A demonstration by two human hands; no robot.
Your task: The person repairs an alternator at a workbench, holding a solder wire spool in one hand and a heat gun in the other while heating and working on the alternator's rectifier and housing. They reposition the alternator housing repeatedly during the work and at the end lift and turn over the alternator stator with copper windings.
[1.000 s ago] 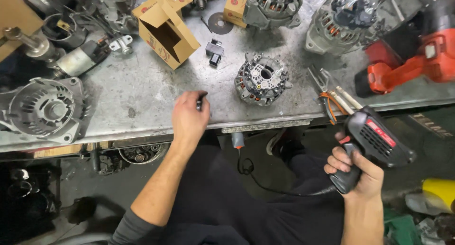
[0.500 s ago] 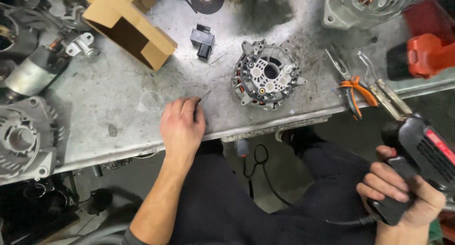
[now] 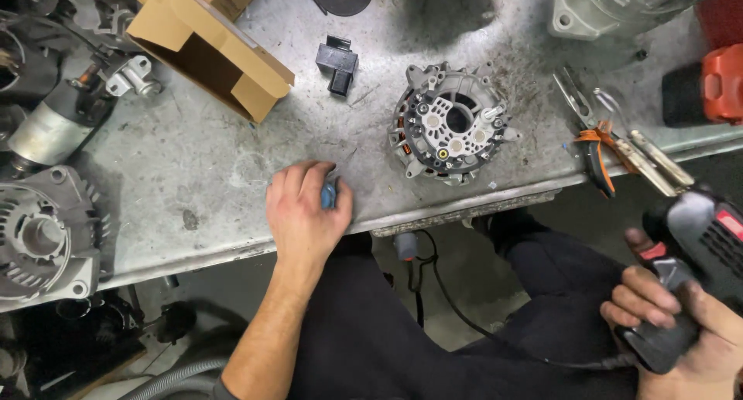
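Left hand (image 3: 306, 214) lies palm-down on the metal workbench (image 3: 178, 176), fingers curled narrow over a small blue-handled tool (image 3: 330, 193). Only a sliver of blue shows between the fingers, plus a thin metal tip poking out past the fingertips; the rest is hidden under the hand, so what kind of tool it is cannot be told.

Right hand (image 3: 689, 330) is below the bench edge, well apart from the left, fingers wrapped tight around the grip of a black and red power tool (image 3: 696, 253). The tool is cut off at the right frame edge and its working end is not visible. A black cord (image 3: 480, 326) runs from the base of the grip, under those fingers.

Beyond and to the right of the left fingertips, apart from them, sits an alternator rear housing (image 3: 453, 125), open face up, copper windings showing at the rim. A small black plastic part (image 3: 337, 62) lies further out from the fingertips. An open cardboard box (image 3: 209, 48) is up left of them, its top cut off by the frame. Pliers with orange grips (image 3: 596, 141) and locking pliers (image 3: 646, 156) lie above the right fingers at the bench edge, partly overlapping. Alternator bodies at the far left (image 3: 42, 241) and top right (image 3: 619, 5) are cut off.
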